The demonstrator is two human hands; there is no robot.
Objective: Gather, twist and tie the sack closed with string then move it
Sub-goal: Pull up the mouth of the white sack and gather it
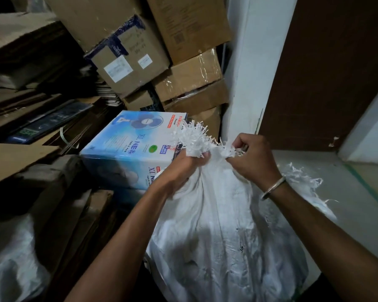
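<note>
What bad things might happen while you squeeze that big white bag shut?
The frayed top might slip from the left hand and right hand, letting the woven sack fall open. A loose flap hangs outside the bunch, so a gap may stay. The small tears in the side might rip wider when moved.

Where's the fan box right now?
Head view, left of centre: the fan box sits behind the left hand, left of the sack, in front of stacked cartons.

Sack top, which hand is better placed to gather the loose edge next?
Likely the right hand: the ungathered frayed edge lies beside its wrist, and it only pinches a small tuft, while the left hand grips the main bunch of the sack.
</note>
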